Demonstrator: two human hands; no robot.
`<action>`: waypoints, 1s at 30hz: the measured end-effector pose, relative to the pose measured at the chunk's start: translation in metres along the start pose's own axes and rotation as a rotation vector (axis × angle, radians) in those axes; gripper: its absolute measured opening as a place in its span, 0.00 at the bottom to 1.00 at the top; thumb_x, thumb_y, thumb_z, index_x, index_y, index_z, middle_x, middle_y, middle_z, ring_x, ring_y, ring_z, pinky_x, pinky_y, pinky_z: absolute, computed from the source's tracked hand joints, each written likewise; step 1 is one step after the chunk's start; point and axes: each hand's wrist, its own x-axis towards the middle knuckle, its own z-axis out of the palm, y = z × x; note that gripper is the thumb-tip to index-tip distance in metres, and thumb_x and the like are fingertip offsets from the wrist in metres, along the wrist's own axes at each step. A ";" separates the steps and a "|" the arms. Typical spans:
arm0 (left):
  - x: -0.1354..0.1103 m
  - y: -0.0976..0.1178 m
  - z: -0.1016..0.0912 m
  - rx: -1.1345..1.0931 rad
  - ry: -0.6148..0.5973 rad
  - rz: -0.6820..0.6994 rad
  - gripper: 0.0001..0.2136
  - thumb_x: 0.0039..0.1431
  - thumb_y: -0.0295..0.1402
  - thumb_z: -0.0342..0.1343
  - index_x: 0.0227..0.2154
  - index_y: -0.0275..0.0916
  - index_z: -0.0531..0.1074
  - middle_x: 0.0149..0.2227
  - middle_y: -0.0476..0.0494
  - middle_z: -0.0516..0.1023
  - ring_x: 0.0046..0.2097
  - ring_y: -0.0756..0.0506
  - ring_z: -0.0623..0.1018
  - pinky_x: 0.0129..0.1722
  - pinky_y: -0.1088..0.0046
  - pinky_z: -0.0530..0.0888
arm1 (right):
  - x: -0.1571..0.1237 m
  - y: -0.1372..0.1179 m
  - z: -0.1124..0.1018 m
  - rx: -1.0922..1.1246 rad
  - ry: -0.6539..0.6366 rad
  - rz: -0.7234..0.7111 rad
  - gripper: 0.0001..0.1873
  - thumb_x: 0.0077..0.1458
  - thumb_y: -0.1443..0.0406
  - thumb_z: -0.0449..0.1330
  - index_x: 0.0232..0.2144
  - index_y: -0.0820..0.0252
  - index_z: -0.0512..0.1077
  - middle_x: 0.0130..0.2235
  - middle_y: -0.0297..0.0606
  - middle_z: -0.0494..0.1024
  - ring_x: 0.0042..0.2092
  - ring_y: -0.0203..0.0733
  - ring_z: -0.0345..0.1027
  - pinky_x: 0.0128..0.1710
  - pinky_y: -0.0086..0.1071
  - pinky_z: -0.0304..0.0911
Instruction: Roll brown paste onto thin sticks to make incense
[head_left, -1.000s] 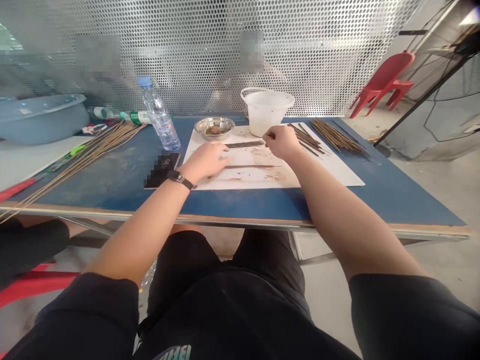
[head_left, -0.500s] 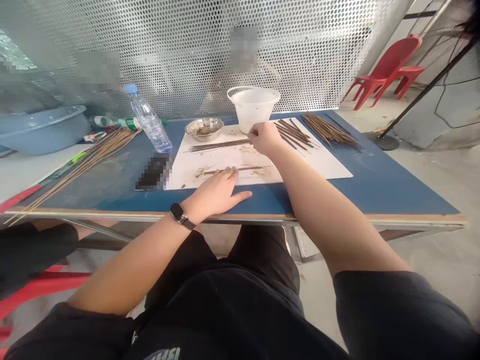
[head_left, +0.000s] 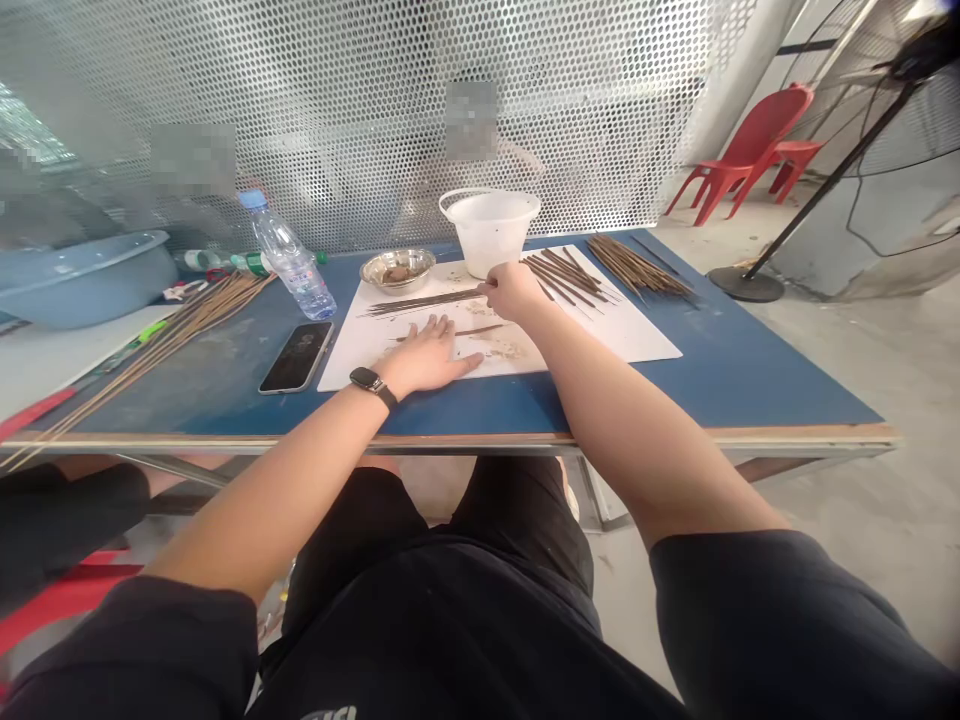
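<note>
Since half a second ago my left hand (head_left: 429, 358) has slid forward from the near edge of the white board (head_left: 622, 330). It now lies flat on the board, palm down, fingers spread, tips on a single stick (head_left: 484, 329). Right hand (head_left: 514, 290) has kept its place — closed in a pinch on the right end of the bundle of sticks (head_left: 424, 300).

Surface: scuffed blue table (head_left: 750, 380), with the board in the middle and brown crumbs on it. At the board's far edge stand a white bucket (head_left: 491, 228) and a metal bowl (head_left: 397, 268). Left of the board are a phone (head_left: 296, 355) and a water bottle (head_left: 289, 258). Loose sticks (head_left: 637, 268) lie at the right rear, long canes (head_left: 172, 325) at the left.

Room: perforated metal screen (head_left: 337, 110) behind the table, red chair (head_left: 750, 150), concrete floor (head_left: 862, 360).

Hard to make out: people behind the screen show only as shapes. The bowl's contents are unclear. My left fingers cover part of the single stick.

Orientation: the bundle lies flat, long axis left–right across the board, right end a little farther from me. The single stick runs nearly parallel to it, on the nearer side.
</note>
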 end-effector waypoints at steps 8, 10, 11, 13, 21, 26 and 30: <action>-0.069 0.012 0.015 0.013 0.046 0.079 0.48 0.70 0.63 0.36 0.77 0.26 0.47 0.79 0.30 0.42 0.78 0.33 0.47 0.76 0.57 0.50 | -0.001 -0.003 0.000 0.004 0.016 -0.030 0.04 0.57 0.68 0.66 0.31 0.62 0.80 0.30 0.44 0.80 0.39 0.48 0.75 0.44 0.36 0.72; -0.070 0.014 0.017 0.010 0.048 0.070 0.48 0.70 0.63 0.35 0.76 0.25 0.47 0.79 0.29 0.41 0.78 0.33 0.47 0.76 0.57 0.50 | -0.002 -0.005 0.001 0.003 0.007 -0.030 0.06 0.59 0.64 0.66 0.30 0.61 0.79 0.31 0.45 0.81 0.40 0.49 0.75 0.44 0.38 0.72; -0.066 0.014 0.018 0.010 0.057 0.061 0.48 0.70 0.63 0.35 0.76 0.24 0.46 0.79 0.28 0.42 0.78 0.33 0.48 0.76 0.56 0.50 | -0.002 -0.005 0.001 0.003 0.000 -0.031 0.08 0.60 0.63 0.65 0.31 0.61 0.79 0.32 0.45 0.81 0.40 0.49 0.75 0.45 0.38 0.72; -0.051 0.012 0.016 0.008 0.076 0.036 0.49 0.70 0.64 0.34 0.76 0.22 0.46 0.78 0.26 0.43 0.78 0.32 0.48 0.76 0.53 0.49 | -0.002 -0.004 0.002 0.003 -0.008 -0.035 0.09 0.63 0.63 0.63 0.31 0.61 0.79 0.33 0.46 0.82 0.41 0.50 0.76 0.46 0.39 0.72; 0.009 -0.005 -0.007 -0.045 -0.021 -0.093 0.51 0.68 0.64 0.31 0.76 0.20 0.40 0.78 0.24 0.39 0.79 0.30 0.42 0.75 0.47 0.43 | 0.000 0.004 0.003 0.063 -0.056 -0.012 0.11 0.65 0.69 0.58 0.34 0.64 0.80 0.36 0.47 0.85 0.37 0.45 0.78 0.44 0.35 0.73; -0.019 0.002 0.001 -0.002 0.033 -0.050 0.50 0.69 0.63 0.31 0.76 0.20 0.45 0.78 0.25 0.42 0.78 0.30 0.46 0.75 0.49 0.49 | -0.002 0.002 0.001 0.089 -0.115 -0.008 0.10 0.58 0.68 0.65 0.24 0.61 0.78 0.31 0.43 0.84 0.36 0.43 0.77 0.40 0.32 0.71; -0.063 0.013 0.010 0.026 0.075 0.010 0.48 0.70 0.63 0.33 0.75 0.23 0.50 0.78 0.26 0.47 0.77 0.30 0.52 0.74 0.53 0.54 | -0.005 -0.001 0.000 0.090 -0.062 -0.001 0.12 0.55 0.63 0.70 0.22 0.60 0.75 0.28 0.41 0.82 0.35 0.43 0.76 0.38 0.32 0.69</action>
